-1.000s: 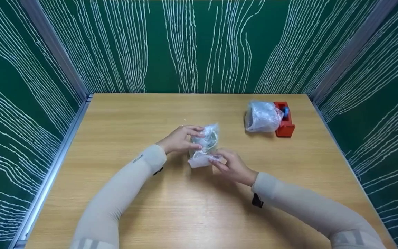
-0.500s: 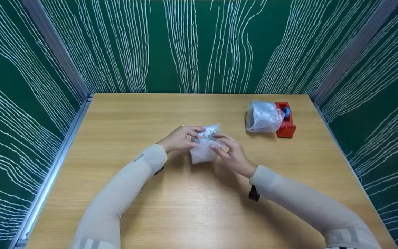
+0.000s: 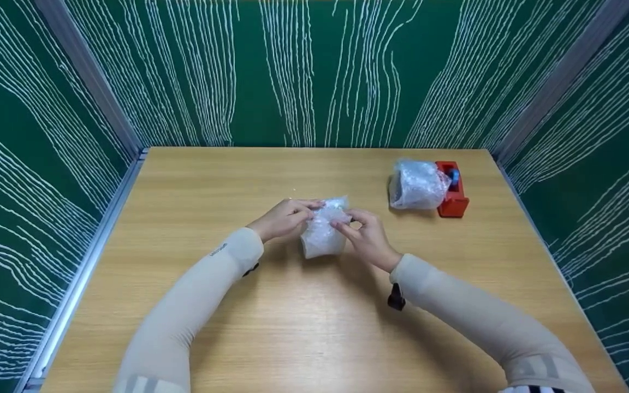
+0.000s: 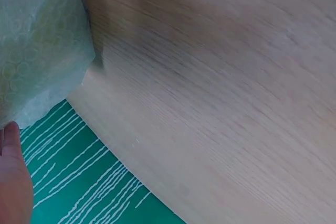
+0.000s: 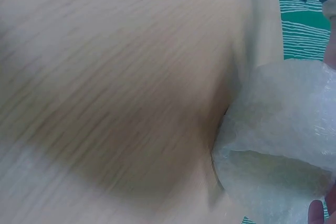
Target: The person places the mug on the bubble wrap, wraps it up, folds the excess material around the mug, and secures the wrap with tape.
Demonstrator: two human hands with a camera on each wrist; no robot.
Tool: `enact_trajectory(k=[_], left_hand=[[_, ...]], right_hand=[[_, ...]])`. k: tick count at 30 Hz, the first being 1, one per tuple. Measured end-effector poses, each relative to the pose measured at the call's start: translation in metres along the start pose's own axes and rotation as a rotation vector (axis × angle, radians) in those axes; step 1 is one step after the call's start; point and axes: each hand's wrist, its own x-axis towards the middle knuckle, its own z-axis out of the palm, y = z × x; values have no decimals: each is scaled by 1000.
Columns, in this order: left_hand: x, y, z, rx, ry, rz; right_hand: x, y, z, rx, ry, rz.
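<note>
A bundle in clear bubble wrap [image 3: 322, 236] is at the middle of the wooden table, a pale greenish thing faintly visible through its layers. My left hand [image 3: 287, 216] holds it from the left, fingers over its upper left side. From the right, my right hand [image 3: 368, 236] pinches the folded-over flap, thumb on top of the wrap. In the left wrist view the bundle [image 4: 42, 51] fills the upper left corner beside the left fingers. The right wrist view shows its wrapped end [image 5: 273, 129], with a fold across it and right fingertips [image 5: 316, 212] at the lower edge.
A second bubble-wrapped bundle [image 3: 417, 184] lies at the back right, against a red tape dispenser [image 3: 454, 191] with a blue roll. Green panels [image 3: 347, 76] with white wavy lines stand behind and at both sides of the table [image 3: 211, 180].
My right hand has lifted the near flap of bubble wrap and folded it up and back over the bundle. My left hand stays at the left side, its thumb drawn in a little.
</note>
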Motion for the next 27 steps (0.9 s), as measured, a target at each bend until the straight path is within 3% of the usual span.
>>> enact_trajectory(k=[7, 14, 20, 27], left_hand=[[0, 1, 5, 40, 21, -43], [-2, -2, 12, -75, 94, -70], [-5, -1, 17, -101, 125, -11], [-7, 2, 20, 32, 117, 64]], right_hand=[[11, -5, 0, -14, 52, 85], [19, -4, -1, -8, 58, 160], [25, 0, -1, -52, 27, 217], [30, 1, -4, -61, -23, 371]])
